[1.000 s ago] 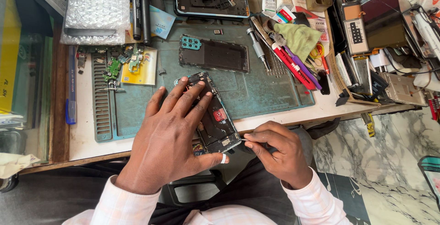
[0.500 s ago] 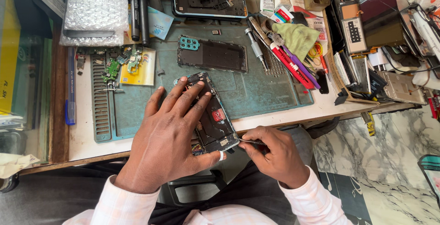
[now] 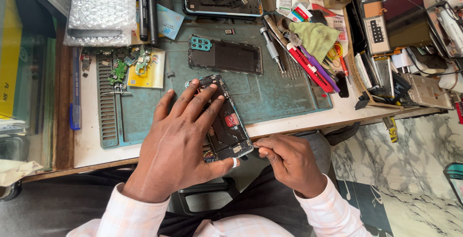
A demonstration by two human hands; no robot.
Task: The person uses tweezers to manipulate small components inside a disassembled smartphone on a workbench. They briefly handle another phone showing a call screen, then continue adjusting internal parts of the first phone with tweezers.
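I'm looking down at the work now: my left hand [image 3: 181, 140] lies flat and spread over an opened phone [image 3: 225, 121], fingers pressing it down where it sits tilted across the near edge of the green work mat [image 3: 275, 92], its lower end hanging past the edge of the tabletop [image 3: 89, 135]. That is a pinning press with the fingers wide, not a closed grip. My right hand [image 3: 289, 162] is closed in a tight pinch at the phone's lower right corner; whether there's a small tool or part between the fingertips I cannot tell, it's too small to see. How far along, as I judge it: the rear is already off, since the insides and a red patch show bare, and a dark back cover [image 3: 225, 56] with a teal camera frame lies apart on the mat further away. Small green circuit boards [image 3: 126, 65] sit on a yellow card at the left, so some parts look already out. The phone remains open and nothing is reassembled yet. A screwdriver [image 3: 271, 48] waits near the mat's right side.
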